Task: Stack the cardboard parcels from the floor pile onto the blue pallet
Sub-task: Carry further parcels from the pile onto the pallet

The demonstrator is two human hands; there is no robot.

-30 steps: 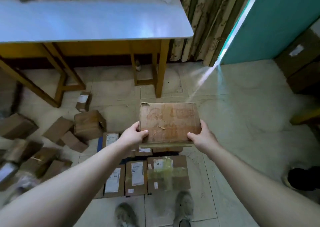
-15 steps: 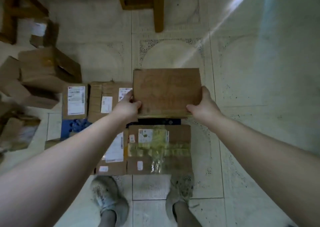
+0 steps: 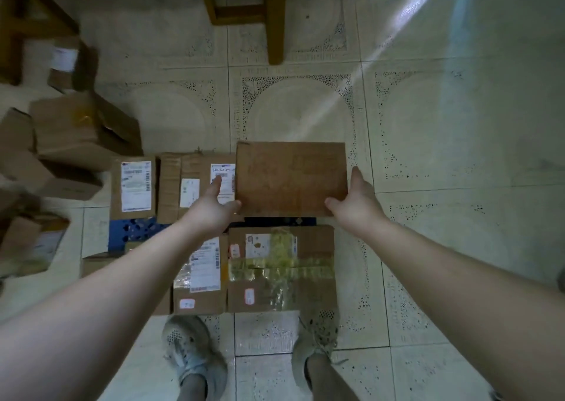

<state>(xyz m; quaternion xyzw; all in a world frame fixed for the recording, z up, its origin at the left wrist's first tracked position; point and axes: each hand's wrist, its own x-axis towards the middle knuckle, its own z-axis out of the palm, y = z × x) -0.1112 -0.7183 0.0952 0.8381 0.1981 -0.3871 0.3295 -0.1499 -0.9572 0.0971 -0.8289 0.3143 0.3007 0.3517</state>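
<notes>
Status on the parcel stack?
Left hand and right hand open, flat on sides of plain brown cardboard parcel. Parcel at far right of blue pallet. No obstruction seen.

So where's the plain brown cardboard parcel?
Plain brown cardboard parcel: head view centre, between left hand and right hand, far right of blue pallet, beside white-labelled parcel.
</notes>
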